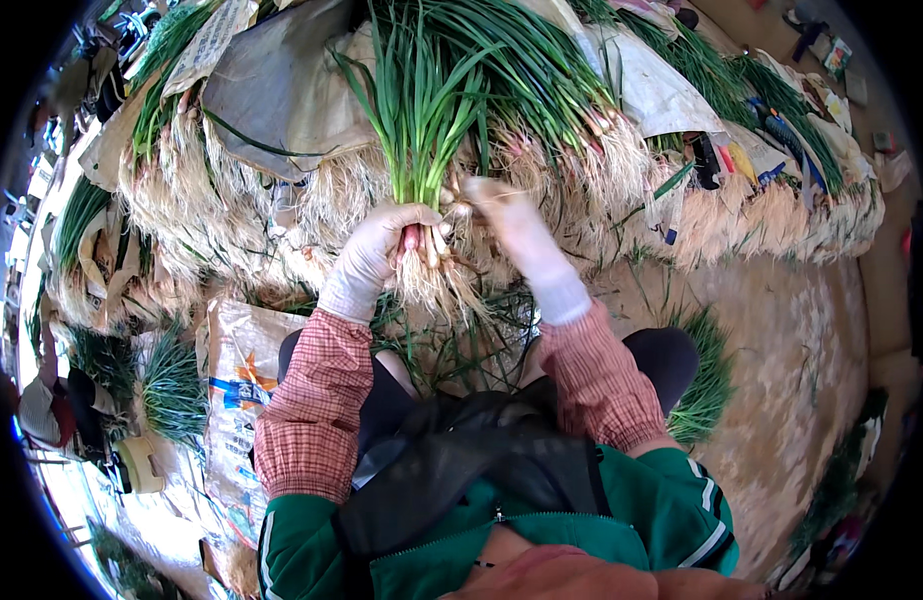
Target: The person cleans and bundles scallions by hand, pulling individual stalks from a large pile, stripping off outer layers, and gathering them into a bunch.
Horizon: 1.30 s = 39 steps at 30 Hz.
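Step in hand, as judged: sorting and tidying 1 bunch of green onions [416,150], leaves up, in front of the large root-fringed heap [591,175]. The left hand [383,238], gloved, is closed round the bunch just above the pale and pinkish bulbs [433,246], thumb across the front; the roots [426,285] hang free below. The right hand [506,208], also gloved, is beside the bunch on its right and blurred; cannot tell how far its fingers are open, or whether they hold a stalk. Next move probably calls for a firm left grip with the bulb ends level, while the right adds or cleans stalks; likely risk, stems slipping out of line. Pose: both forearms, in checked sleeves [314,400], reach forward from the lower edge between and above the knees; left wrist angled inward to the right, right forearm slanting up to the left. Loose leaves [461,350] lie below the hands.
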{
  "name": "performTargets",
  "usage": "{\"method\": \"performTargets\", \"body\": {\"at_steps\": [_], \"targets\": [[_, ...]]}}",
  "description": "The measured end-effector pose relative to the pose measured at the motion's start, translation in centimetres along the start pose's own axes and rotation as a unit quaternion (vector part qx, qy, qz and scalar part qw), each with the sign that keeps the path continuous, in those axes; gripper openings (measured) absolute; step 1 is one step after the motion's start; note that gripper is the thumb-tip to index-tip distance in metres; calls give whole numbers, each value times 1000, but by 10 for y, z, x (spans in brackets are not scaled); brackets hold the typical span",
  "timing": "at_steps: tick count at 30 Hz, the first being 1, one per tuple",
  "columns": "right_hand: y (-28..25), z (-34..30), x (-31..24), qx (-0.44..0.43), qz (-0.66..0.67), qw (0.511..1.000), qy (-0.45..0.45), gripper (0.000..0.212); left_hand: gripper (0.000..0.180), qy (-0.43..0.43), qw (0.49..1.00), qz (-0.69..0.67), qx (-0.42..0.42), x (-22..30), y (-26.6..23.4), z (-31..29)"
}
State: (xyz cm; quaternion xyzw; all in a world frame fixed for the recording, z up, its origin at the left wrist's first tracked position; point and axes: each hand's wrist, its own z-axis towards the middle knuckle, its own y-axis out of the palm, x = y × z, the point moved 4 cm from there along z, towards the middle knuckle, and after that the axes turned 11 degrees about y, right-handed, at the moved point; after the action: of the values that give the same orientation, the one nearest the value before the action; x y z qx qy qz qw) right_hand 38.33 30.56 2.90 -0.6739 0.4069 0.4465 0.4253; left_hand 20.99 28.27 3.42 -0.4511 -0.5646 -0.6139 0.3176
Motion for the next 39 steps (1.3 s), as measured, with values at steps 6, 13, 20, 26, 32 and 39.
{"method": "performTargets", "body": {"at_steps": [6, 13, 20, 26, 32, 39], "targets": [[-41, 29, 19, 61, 278, 959, 1, 23, 22, 106, 993, 38, 43, 64, -4, -14], [18, -27, 14, 116, -185, 950, -222, 20, 24, 50, 986, -156, 39, 3, 2, 1], [29, 48, 29, -49, 271, 961, 6, 28, 22, 44, 991, -108, 63, -2, -1, -5], [46, 48, 20, 205, -97, 952, -207, 28, 21, 33, 994, -47, 91, -18, -28, -4], [52, 26, -11, -86, 413, 903, 78, 30, 22, 64, 947, -312, 38, -7, -12, -15], [56, 24, 29, -68, 299, 952, 3, 23, 21, 116, 925, -357, 52, 6, -15, -6]]}}
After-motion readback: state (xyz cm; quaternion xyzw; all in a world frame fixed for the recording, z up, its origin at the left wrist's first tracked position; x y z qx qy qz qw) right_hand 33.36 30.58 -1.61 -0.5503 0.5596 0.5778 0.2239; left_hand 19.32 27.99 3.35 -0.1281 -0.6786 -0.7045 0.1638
